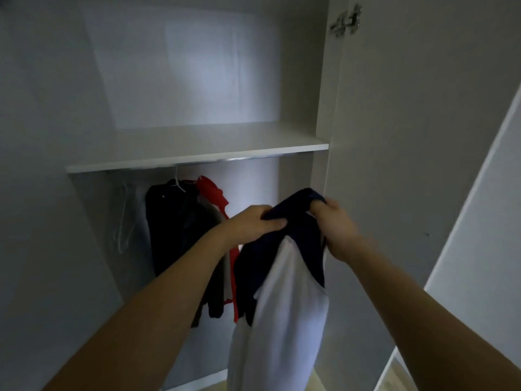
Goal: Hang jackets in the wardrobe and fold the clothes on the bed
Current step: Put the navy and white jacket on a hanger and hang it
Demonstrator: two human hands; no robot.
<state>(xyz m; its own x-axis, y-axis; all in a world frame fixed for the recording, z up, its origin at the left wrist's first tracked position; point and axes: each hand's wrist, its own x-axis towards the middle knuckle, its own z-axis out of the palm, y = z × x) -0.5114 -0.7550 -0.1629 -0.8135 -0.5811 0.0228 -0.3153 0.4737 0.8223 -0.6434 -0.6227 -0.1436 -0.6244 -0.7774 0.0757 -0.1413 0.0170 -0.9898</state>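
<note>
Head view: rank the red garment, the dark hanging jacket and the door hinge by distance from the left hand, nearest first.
1. Red garment, just behind and left of the left hand.
2. Dark jacket, further left on the rail.
3. Door hinge, high up at right.

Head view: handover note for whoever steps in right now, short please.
Left hand: grips the navy collar area of the navy-and-white jacket.
Right hand: grips the same collar from the other side.
Jacket: held up in front of the open wardrobe, below the shelf, hanging free; no hanger visible on it.
Done: a dark garment and a red-and-white garment hang on the rail.
Left: get this jacket onto the rail. Bed and the clothes to fold are out of view.
</note>
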